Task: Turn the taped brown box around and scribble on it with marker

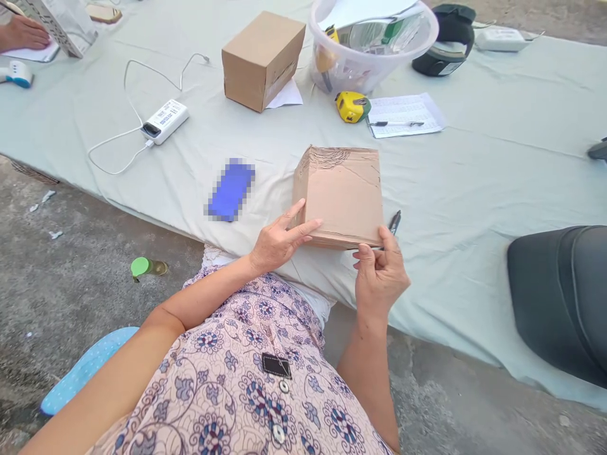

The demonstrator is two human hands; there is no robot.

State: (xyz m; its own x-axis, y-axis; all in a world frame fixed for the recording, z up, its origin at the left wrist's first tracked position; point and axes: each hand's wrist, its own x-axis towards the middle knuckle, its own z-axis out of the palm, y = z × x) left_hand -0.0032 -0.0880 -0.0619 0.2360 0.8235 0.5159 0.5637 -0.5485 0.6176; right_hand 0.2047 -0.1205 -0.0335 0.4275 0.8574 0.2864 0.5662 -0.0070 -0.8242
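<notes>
A closed cardboard box (344, 196) with dark scribbled curves at its far-left corner sits near the front edge of the cloth-covered table. My left hand (277, 243) is at its near-left corner, one finger along the left side and others over the top. At the near-right corner, my right hand (382, 272) pinches the edge between thumb and fingers. Part of the right fingers is hidden by the hand itself. A black marker (395, 221) lies just beyond the right hand, partly covered by it.
Behind the box are another cardboard box (260, 60), a plastic basket (351, 69), a yellow tape measure (351, 107) and a written sheet (410, 107) with pens. A white power bank (165, 120) and a blurred blue rectangle (231, 191) lie left; a black bin-like object (559, 303) stands right. Another person's hand (28, 33) is far left.
</notes>
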